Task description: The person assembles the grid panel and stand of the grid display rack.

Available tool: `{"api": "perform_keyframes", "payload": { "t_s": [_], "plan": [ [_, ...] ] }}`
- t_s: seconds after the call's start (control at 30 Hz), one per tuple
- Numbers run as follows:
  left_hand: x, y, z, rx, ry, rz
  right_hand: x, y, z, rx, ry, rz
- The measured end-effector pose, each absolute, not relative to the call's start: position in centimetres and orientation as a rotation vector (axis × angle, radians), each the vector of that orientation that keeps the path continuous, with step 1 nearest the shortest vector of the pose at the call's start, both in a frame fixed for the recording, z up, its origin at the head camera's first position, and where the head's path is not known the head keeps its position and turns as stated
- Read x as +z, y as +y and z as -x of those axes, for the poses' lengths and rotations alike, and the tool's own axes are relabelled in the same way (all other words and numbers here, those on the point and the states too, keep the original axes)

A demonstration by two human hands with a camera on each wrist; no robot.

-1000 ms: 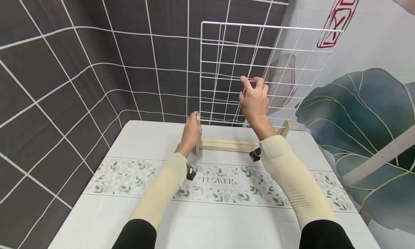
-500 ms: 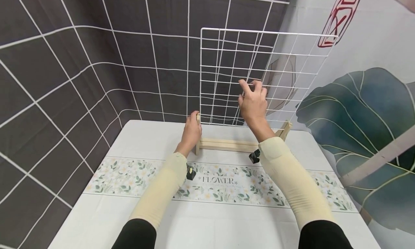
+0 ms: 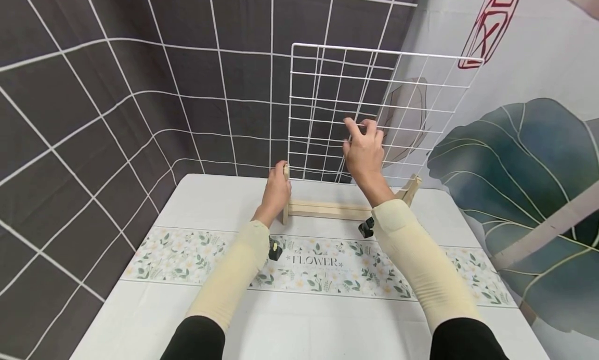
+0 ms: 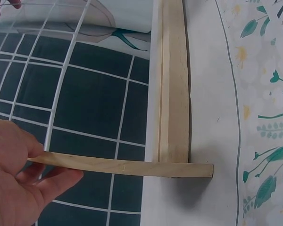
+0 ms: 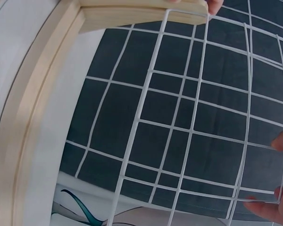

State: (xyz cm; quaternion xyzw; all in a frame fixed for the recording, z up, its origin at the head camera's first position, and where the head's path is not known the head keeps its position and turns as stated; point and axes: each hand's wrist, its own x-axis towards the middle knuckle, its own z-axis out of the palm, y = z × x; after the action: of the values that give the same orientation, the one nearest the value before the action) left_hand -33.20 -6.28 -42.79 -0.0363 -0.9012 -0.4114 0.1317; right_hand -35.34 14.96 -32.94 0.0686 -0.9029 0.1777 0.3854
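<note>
In the head view, a white wire grid panel (image 3: pixel 401 53) stands up at the back, its lower edge near a pale wooden stand (image 3: pixel 327 209). My left hand (image 3: pixel 276 192) pinches the top of the stand's left upright; in the left wrist view its thumb and fingers lie around the end of that wooden upright (image 4: pixel 122 166), close to the panel's side wire. My right hand (image 3: pixel 365 151) grips the panel's wires around its middle, fingers hooked over a horizontal wire. The right wrist view shows the panel's corner at the wooden piece, with the right hand (image 5: pixel 278 200) holding wires at the edge.
A white table (image 3: pixel 299 318) carries a printed floral band (image 3: pixel 187 253). Behind it hangs a dark cloth with white grid lines (image 3: pixel 238 19). A leaf-patterned backdrop (image 3: pixel 529 172) is on the right. The stand's right upright (image 3: pixel 409 189) slants outward.
The wire panel has come down, its top edge lower than before, and my right hand has moved down slightly with it. The left hand and the wooden stand have stayed in place.
</note>
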Motion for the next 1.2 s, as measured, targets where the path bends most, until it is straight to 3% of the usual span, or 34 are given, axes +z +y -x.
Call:
{"api": "perform_keyframes", "payload": {
  "t_s": [0.9,1.2],
  "plan": [
    [-41.8,-6.8,33.9,-1.221,-2.677,0.079,-34.0,15.1,35.6,0.463,-2.314,-0.185],
    [-39.5,-6.3,34.3,-1.255,-2.585,0.056,-34.4,15.2,35.8,0.472,-2.294,-0.189]
  ]
}}
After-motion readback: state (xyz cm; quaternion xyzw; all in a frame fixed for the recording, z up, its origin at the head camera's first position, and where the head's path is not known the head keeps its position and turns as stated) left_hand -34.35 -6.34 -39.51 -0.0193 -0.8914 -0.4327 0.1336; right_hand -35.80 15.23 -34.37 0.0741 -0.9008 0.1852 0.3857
